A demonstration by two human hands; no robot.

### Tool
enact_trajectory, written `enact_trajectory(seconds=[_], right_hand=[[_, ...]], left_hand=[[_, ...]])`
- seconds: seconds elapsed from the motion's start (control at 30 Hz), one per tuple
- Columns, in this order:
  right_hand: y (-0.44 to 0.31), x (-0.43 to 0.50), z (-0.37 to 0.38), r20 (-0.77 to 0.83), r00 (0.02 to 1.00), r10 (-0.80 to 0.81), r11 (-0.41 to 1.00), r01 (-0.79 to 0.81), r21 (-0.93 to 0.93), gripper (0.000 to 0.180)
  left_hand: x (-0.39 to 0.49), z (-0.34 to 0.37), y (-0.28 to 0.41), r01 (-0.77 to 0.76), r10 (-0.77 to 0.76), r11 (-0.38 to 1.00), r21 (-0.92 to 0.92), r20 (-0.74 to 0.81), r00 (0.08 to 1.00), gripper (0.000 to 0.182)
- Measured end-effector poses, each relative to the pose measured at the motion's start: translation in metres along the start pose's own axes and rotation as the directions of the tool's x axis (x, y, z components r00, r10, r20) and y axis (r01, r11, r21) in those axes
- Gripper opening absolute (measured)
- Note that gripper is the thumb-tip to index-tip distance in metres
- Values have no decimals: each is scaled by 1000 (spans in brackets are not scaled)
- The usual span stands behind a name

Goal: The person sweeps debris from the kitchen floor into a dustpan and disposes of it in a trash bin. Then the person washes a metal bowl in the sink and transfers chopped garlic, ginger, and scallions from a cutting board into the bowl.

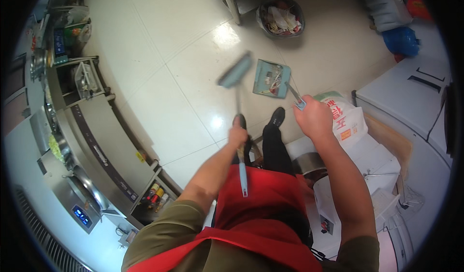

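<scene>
My left hand [237, 135] grips the handle of a broom [235, 72], whose pale blue end reaches back over my red apron [264, 188]. The broom's head is blurred and lies left of a blue-green dustpan [260, 80], apart from it. Around the upper end of the dustpan's handle [296, 96] my right hand [314, 118] is closed. Inside the pan is a small heap of food scraps and litter [276, 80]. The pan's open edge faces left, towards the broom.
A lined waste bin [282, 18] full of refuse stands ahead. Right are a white printed sack [344, 118], a metal pot [310, 162] and a white chest-like appliance [395, 91]. A steel counter unit [105, 141] runs along the left. A table leg [230, 2] stands near the bin.
</scene>
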State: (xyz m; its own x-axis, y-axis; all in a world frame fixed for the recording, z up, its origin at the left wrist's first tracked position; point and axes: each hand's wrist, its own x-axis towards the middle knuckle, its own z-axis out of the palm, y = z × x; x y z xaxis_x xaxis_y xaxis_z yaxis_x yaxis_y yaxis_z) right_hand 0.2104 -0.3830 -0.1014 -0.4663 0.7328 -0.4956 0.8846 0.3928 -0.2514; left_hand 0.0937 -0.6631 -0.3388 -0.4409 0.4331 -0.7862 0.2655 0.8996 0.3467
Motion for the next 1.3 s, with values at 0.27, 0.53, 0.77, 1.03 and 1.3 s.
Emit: enact_trajectory(seconds=[0.27,0.53,0.77,1.03,1.3], right_hand=[[17,-11,-21,21,986,164,979,-165,121,29],[-1,33,-46,-26,961,275,933,-261,247,29],[-52,91,-40,28,941,337,917,-335,217,35],[-74,106,-40,-39,924,380,915,-370,162,31],[-70,102,-38,-56,923,381,915,-368,167,31]], left_hand=[[-50,-61,57,283,-231,796,-535,162,959,70],[118,-241,-5,176,-253,803,-569,-59,966,24],[266,-289,19,-129,117,888,442,55,992,21],[99,-173,83,-60,-34,959,279,318,947,45],[40,-244,64,231,-141,947,-221,360,922,50]])
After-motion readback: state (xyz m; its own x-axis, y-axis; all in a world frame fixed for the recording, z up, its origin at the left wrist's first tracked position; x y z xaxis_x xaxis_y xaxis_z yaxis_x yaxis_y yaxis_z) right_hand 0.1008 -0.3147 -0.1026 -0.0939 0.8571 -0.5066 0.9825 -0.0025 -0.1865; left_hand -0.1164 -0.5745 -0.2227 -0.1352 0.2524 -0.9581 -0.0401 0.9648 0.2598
